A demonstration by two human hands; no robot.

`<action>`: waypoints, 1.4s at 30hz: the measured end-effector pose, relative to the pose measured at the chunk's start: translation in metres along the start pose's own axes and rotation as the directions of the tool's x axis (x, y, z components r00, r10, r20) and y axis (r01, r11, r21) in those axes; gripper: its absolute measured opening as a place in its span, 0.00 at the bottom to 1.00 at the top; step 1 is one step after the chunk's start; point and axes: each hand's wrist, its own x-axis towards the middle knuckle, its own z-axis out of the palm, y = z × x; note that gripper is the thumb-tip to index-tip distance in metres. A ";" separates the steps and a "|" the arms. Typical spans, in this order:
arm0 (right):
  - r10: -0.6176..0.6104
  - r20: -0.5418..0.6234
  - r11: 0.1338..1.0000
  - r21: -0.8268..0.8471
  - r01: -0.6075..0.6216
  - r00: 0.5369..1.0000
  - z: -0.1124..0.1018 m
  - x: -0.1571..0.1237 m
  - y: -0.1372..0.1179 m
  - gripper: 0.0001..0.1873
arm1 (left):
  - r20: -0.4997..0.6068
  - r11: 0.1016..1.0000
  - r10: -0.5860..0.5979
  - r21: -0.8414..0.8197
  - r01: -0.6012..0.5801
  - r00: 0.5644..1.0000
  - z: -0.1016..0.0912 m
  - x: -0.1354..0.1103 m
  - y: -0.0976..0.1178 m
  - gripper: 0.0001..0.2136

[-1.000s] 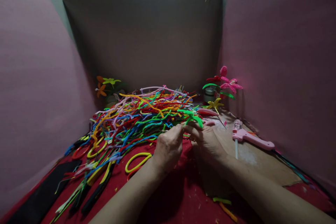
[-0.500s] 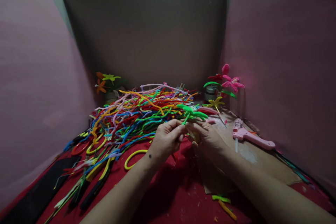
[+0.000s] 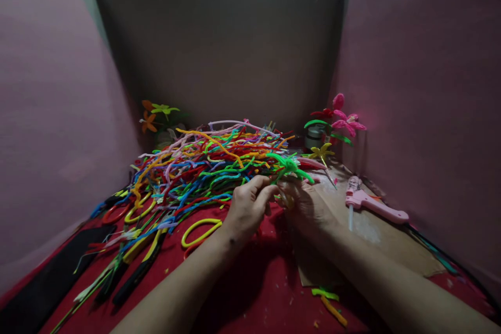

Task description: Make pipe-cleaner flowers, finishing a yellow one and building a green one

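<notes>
Between my two hands is a green pipe-cleaner flower (image 3: pixel 290 166), its petals spread above my fingertips. My left hand (image 3: pixel 250 203) is closed, thumb and forefinger pinched at the flower's stem. My right hand (image 3: pixel 303 201) is closed too, its fingers bent just below the petals; a pale, shiny bit shows by its fingertips but is too blurred to name. Right behind my hands lies a big heap of coloured pipe cleaners (image 3: pixel 211 167).
A pink glue gun (image 3: pixel 371 204) rests on cardboard (image 3: pixel 395 245) at right. Yellow-handled scissors (image 3: pixel 195 232) and black-and-yellow pliers (image 3: pixel 143 271) lie left on the red cloth (image 3: pixel 242 292). Pink flowers (image 3: pixel 348 122) and orange flowers (image 3: pixel 148 121) stand behind.
The green flower has turned, so its petals now face more toward me and its stem shows less. Both hands stay close together; the view has shifted slightly.
</notes>
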 end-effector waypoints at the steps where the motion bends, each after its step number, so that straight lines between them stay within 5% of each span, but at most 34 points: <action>1: -0.019 -0.008 1.000 -0.005 0.019 1.000 0.001 -0.001 -0.001 0.05 | -0.054 0.976 0.134 0.182 -0.122 0.989 0.001 -0.001 -0.003 0.06; 4: -0.056 -0.013 0.997 -0.049 0.056 0.998 0.003 -0.004 -0.002 0.05 | -0.026 0.810 0.397 0.480 -0.337 0.918 0.002 -0.004 -0.011 0.06; 7: -0.039 0.015 0.995 -0.087 0.040 0.999 0.002 -0.005 -0.002 0.05 | -0.069 0.840 0.353 0.462 -0.283 0.933 0.003 -0.004 -0.009 0.07; 13: 0.003 0.023 0.980 -0.200 0.002 1.000 -0.005 -0.004 0.000 0.06 | -0.116 0.997 0.021 0.076 -0.012 0.993 0.001 0.001 0.005 0.07; 18: 0.081 -0.003 0.985 -0.149 -0.081 0.997 -0.006 0.001 -0.001 0.08 | 0.053 0.891 -0.240 -0.385 0.241 0.969 0.000 0.004 0.008 0.07; 30: 0.247 0.094 0.950 0.173 -0.260 0.965 -0.011 0.004 0.003 0.10 | 0.385 0.563 -0.188 -0.711 0.421 0.903 -0.007 0.006 -0.003 0.03; 33: 0.278 0.059 0.938 0.199 -0.285 0.959 -0.015 0.004 0.004 0.07 | 0.434 0.565 -0.176 -0.691 0.452 0.884 -0.006 0.006 0.000 0.04; 35: 0.252 0.019 0.951 0.181 -0.251 0.968 -0.015 0.004 0.004 0.06 | 0.402 0.658 -0.186 -0.627 0.417 0.897 -0.005 0.004 0.003 0.06; 39: 0.135 -0.045 0.988 0.078 -0.131 0.990 -0.010 0.004 0.001 0.04 | 0.061 0.986 -0.090 -0.132 0.098 0.994 -0.001 0.000 0.004 0.10; 42: 0.097 -0.062 0.995 0.015 -0.096 0.993 -0.006 0.002 0.000 0.04 | -0.100 0.970 0.144 0.211 -0.120 0.985 0.002 -0.002 0.000 0.08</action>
